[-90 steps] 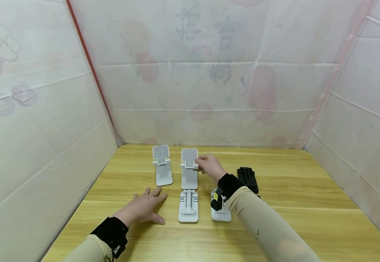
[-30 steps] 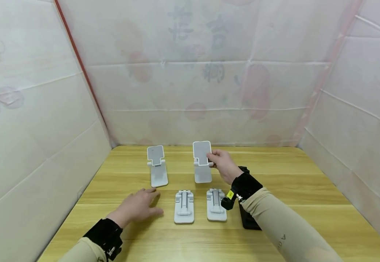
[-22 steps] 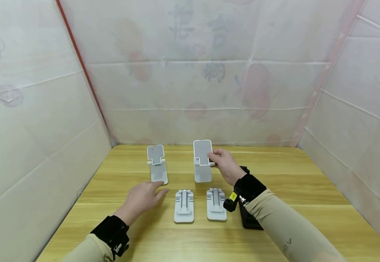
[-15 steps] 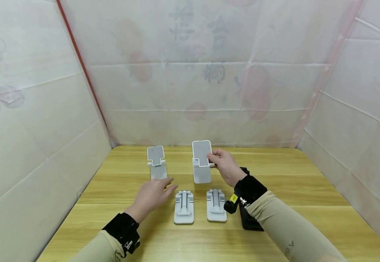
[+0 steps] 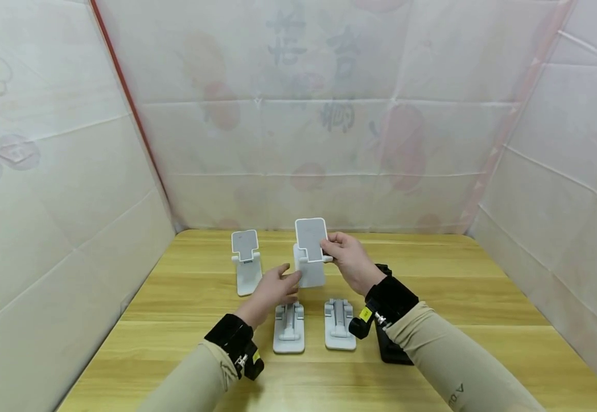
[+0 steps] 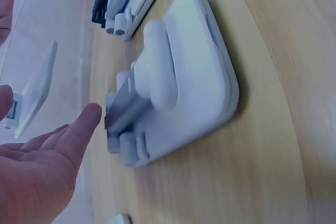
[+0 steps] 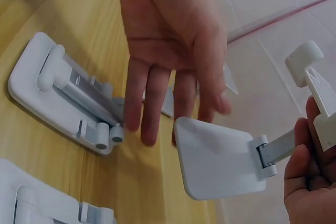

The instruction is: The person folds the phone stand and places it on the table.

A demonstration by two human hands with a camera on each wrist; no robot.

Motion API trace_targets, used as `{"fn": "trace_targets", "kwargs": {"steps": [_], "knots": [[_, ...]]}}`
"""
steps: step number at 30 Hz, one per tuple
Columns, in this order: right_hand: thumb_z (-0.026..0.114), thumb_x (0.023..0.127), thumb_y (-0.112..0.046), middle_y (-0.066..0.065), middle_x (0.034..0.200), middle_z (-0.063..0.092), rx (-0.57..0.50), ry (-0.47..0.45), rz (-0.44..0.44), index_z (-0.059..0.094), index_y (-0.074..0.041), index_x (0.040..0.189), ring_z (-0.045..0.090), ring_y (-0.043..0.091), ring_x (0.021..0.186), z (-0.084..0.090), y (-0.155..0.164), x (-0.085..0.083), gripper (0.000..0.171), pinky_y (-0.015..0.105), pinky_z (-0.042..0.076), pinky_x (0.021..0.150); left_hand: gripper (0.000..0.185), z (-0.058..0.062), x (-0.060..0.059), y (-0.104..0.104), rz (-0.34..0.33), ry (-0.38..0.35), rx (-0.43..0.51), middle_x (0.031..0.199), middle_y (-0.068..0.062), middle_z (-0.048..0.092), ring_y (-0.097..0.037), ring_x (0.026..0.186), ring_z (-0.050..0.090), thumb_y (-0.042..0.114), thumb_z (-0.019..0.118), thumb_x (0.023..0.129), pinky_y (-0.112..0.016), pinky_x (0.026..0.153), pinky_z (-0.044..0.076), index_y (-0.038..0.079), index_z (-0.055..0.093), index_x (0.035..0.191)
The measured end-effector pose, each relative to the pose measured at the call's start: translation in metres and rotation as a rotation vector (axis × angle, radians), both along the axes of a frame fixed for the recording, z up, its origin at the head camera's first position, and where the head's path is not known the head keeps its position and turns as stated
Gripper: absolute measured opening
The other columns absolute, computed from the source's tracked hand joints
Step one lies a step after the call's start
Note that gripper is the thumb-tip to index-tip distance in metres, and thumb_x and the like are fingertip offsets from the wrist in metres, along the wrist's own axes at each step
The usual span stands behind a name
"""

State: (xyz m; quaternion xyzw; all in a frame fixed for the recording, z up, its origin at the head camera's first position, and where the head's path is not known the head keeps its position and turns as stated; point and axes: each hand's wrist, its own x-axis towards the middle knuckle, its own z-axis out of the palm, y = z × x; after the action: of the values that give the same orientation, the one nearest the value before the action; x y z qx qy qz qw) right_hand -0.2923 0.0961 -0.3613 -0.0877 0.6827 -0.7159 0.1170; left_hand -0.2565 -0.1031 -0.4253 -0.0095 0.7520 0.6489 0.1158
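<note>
My right hand [image 5: 330, 248] pinches the upper plate of an unfolded white phone stand [image 5: 311, 252] and holds it off the table at the middle back. In the right wrist view its base plate [image 7: 220, 163] hangs tilted in the air, with my right fingers [image 7: 307, 179] curled round the neck. My left hand [image 5: 284, 281] reaches in from the left with straight fingers [image 7: 157, 87], their tips at the edge of that base. I cannot tell whether they touch it. Below the left palm [image 6: 37, 177] lies a folded white stand [image 6: 178, 87].
A second unfolded white stand [image 5: 246, 260] stands at the back left. Two folded white stands [image 5: 289, 327] [image 5: 339, 324] lie side by side on the wooden table [image 5: 483, 320]. A black folded stand [image 5: 390, 348] lies partly under my right wrist. White sheet walls enclose three sides.
My left hand left the table and moved right and forward to the held stand's base. My right hand carried the stand slightly left and higher.
</note>
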Motion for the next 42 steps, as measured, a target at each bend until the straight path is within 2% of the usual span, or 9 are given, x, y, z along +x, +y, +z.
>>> {"fn": "trace_targets", "kwargs": {"steps": [3,9,14,18,22,26,31,36,42], "knots": [[0.05,0.109,-0.012,0.007,0.11,0.068,-0.013,0.018,0.022,0.053,0.007,0.123,0.063,0.014,0.098,0.002,-0.002,0.002,0.024,0.041,0.046,0.106,0.068,-0.002,-0.002,0.004,-0.006,-0.032,0.072,0.148,-0.033,0.047,-0.043,0.125,0.061,0.031,0.058,0.106,-0.045,0.099,0.059,-0.01,0.031,0.154],[0.049,0.109,-0.012,0.006,0.113,0.068,-0.048,0.034,0.061,0.052,0.005,0.12,0.063,0.015,0.103,0.004,-0.004,0.005,0.021,0.041,0.043,0.112,0.052,-0.003,-0.004,0.003,-0.011,-0.03,0.172,0.141,-0.026,0.057,-0.036,0.12,0.066,0.028,0.059,0.105,-0.04,0.098,0.06,-0.009,0.052,0.142],[0.049,0.109,-0.012,0.003,0.109,0.07,-0.068,0.048,0.077,0.052,0.004,0.117,0.064,0.013,0.104,0.006,-0.004,0.005,0.018,0.042,0.041,0.114,0.046,-0.003,-0.005,0.0,-0.031,-0.011,0.305,0.139,-0.03,0.058,-0.037,0.117,0.067,0.022,0.053,0.108,-0.041,0.098,0.059,-0.01,0.051,0.141],[0.049,0.109,-0.011,0.001,0.107,0.07,-0.073,0.059,0.085,0.052,0.004,0.116,0.064,0.013,0.102,0.007,-0.003,0.004,0.017,0.04,0.043,0.11,0.042,-0.004,-0.005,-0.002,-0.035,-0.001,0.341,0.138,-0.032,0.057,-0.04,0.118,0.067,0.014,0.053,0.107,-0.043,0.099,0.058,-0.011,0.051,0.141],[0.05,0.109,-0.012,0.002,0.109,0.07,-0.061,0.059,0.093,0.053,0.004,0.117,0.064,0.014,0.102,0.006,-0.001,0.004,0.019,0.042,0.044,0.11,0.041,-0.005,-0.005,-0.005,-0.039,-0.003,0.344,0.138,-0.033,0.056,-0.04,0.118,0.066,0.005,0.057,0.104,-0.042,0.099,0.058,-0.014,0.05,0.139],[0.053,0.108,-0.015,0.004,0.109,0.07,0.014,0.073,0.112,0.056,0.004,0.121,0.063,0.016,0.103,0.005,0.003,0.005,0.023,0.045,0.045,0.109,0.038,-0.004,-0.005,-0.008,-0.007,-0.023,0.312,0.132,-0.033,0.06,-0.036,0.112,0.07,0.001,0.056,0.102,-0.037,0.095,0.06,-0.016,0.051,0.135],[0.059,0.105,-0.018,0.007,0.106,0.07,0.146,0.103,0.143,0.061,0.002,0.121,0.062,0.023,0.101,0.003,0.011,0.006,0.025,0.043,0.049,0.101,0.034,-0.003,-0.005,-0.014,0.041,-0.029,0.202,0.118,-0.029,0.068,-0.028,0.099,0.075,0.001,0.058,0.101,-0.033,0.088,0.063,-0.016,0.056,0.13],[0.064,0.103,-0.02,0.009,0.111,0.07,0.263,0.103,0.173,0.063,-0.003,0.123,0.061,0.027,0.104,0.003,0.019,0.004,0.027,0.039,0.049,0.095,0.034,-0.002,-0.005,-0.018,0.051,-0.027,0.131,0.116,-0.027,0.069,-0.026,0.096,0.075,0.001,0.058,0.101,-0.033,0.086,0.064,-0.015,0.056,0.131],[0.07,0.099,-0.019,0.014,0.108,0.071,0.338,0.12,0.229,0.065,-0.005,0.118,0.064,0.027,0.104,0.004,0.029,0.0,0.024,0.046,0.047,0.107,0.036,0.0,-0.003,-0.019,0.054,-0.024,0.081,0.114,-0.029,0.069,-0.028,0.093,0.076,-0.002,0.058,0.1,-0.033,0.083,0.064,-0.016,0.055,0.133]]}}
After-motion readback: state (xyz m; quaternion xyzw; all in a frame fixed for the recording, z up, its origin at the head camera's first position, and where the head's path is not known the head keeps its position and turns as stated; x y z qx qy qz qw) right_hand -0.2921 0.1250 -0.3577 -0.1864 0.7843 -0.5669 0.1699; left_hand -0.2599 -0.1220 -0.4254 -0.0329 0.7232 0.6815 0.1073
